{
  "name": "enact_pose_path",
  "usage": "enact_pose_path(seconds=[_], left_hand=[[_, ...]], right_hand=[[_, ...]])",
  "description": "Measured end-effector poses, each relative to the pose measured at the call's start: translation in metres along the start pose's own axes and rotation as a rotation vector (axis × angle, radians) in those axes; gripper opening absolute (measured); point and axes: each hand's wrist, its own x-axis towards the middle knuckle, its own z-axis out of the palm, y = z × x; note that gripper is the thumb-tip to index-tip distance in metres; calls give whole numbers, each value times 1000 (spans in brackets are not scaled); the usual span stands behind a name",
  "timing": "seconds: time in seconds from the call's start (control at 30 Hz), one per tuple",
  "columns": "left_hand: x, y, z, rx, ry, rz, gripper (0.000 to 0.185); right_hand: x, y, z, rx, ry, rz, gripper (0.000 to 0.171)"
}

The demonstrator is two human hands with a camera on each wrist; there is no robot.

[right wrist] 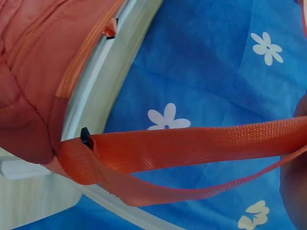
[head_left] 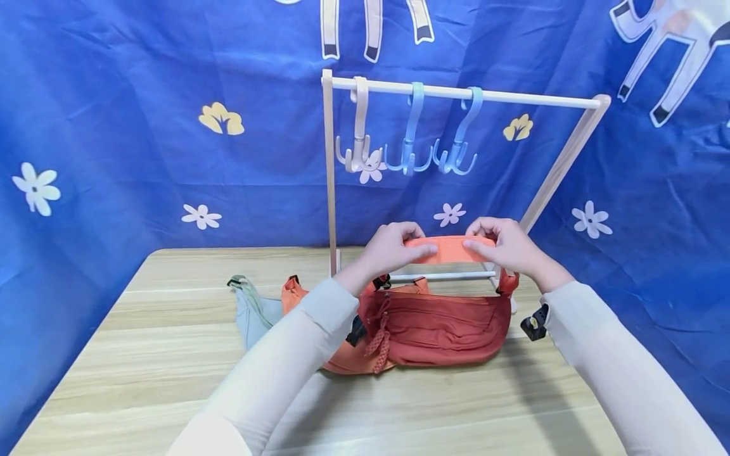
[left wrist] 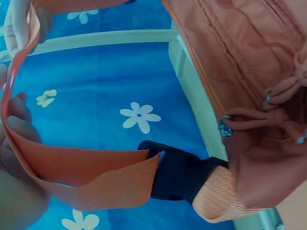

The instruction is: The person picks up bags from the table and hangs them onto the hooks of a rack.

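A dark red crossbody bag (head_left: 445,329) shows in the head view low in front of the rack, its zipper side up and braided zipper pulls (head_left: 381,339) at its left. My left hand (head_left: 393,246) pinches its orange-red strap (head_left: 450,249) between thumb and fingers. A short way to the right, my right hand (head_left: 504,244) pinches the same strap, so a flat stretch spans both thumbs. The left wrist view shows a black buckle (left wrist: 180,173) joining strap and bag. In the right wrist view the strap (right wrist: 201,148) runs taut from the bag's end.
Behind stands a rack with a white rod (head_left: 513,96), where one beige hook (head_left: 360,120) and two blue hooks (head_left: 413,120) hang. Left of the red bag lie an orange bag (head_left: 292,293) and a grey-green bag (head_left: 251,310) on the wooden table (head_left: 142,354). A blue printed cloth (head_left: 125,158) encloses the back.
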Motion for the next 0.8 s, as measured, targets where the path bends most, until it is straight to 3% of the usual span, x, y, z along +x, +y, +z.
enact_pose_path(seconds=[0.33,0.63,0.8], left_hand=[[13,11,-7,24,31,-4,26],[24,28,-12,-3,66,-64,17],[28,37,-13,-22,91,-79,16]], right_hand=[[10,-14,-11,-78,48,12,7],[18,4,-23,-103,126,40,11],[22,3,-29,-148,182,59,13]])
